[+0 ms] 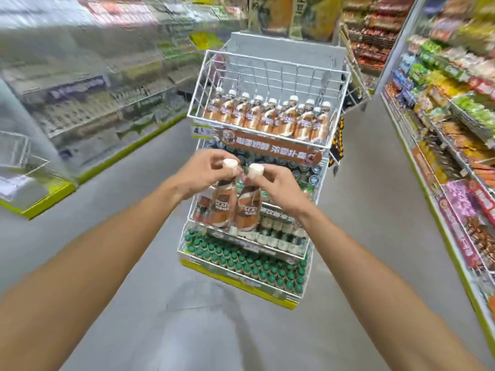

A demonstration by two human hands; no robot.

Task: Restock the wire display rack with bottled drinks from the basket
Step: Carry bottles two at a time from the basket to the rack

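In the head view, the person is holding two brown-and-white plastic coffee bottles with white caps side by side in the air, just in front of the middle tiers of the white wire display rack (267,60). The left hand (206,170) is pinching the left coffee bottle (223,207) at its neck, fingers curled just under the cap. The right hand (278,180) is gripping the right coffee bottle (247,210) the same way, fingertips wrapping its cap. Both bottles are hanging upright, their bodies touching or nearly so. In the rack's top tier, a row of matching white-capped brown bottles (267,116) is standing along the front, with open space behind it. A curved brown banner with white lettering (267,148) is hanging beneath that tier. Small green-capped bottles (241,261) are filling the bottom tier. The rack is standing on a grey floor (134,263), with shelves of colourful snack packets (442,116) running along the right side.
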